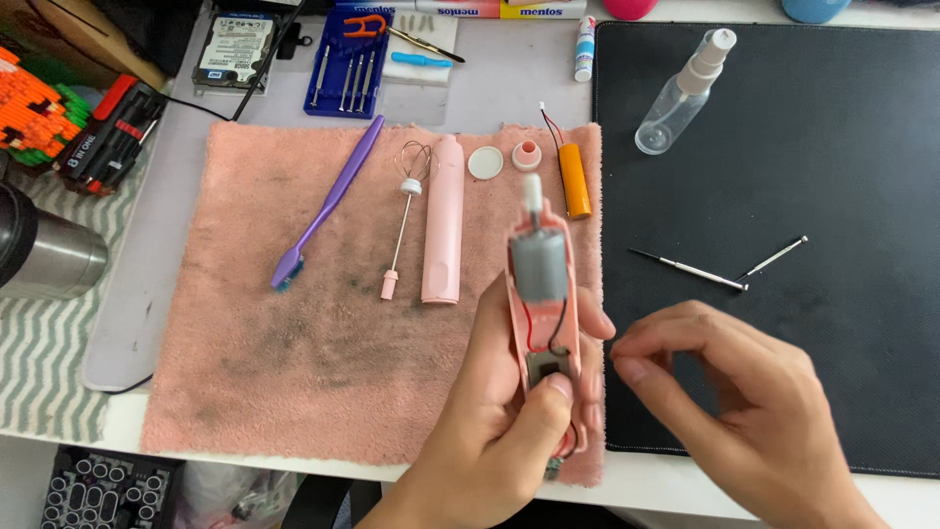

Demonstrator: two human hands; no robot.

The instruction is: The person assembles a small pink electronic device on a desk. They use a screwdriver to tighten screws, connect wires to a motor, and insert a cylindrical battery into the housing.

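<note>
My left hand [504, 411] grips an opened pink device half [543, 294], held upright above the pink towel [294, 333]. A grey motor, red and black wires and a small circuit board show inside it, and my thumb rests on the board. My right hand [744, 392] hovers just right of it with thumb and forefinger pinched; whether they hold anything I cannot tell. On the towel lie the pink outer shell [443, 220], a whisk rod [401, 230], a purple toothbrush [323, 206], a white disc [485, 163], a pink cap [527, 155] and an orange battery [574, 180].
Two thin screwdrivers [690, 268] and a clear spray bottle [681, 93] lie on the black mat [832, 176] at right. A blue screwdriver set [348, 64], a hard drive [233, 49] and a bit case [110, 137] sit at the back left, a steel cup [44, 255] at far left.
</note>
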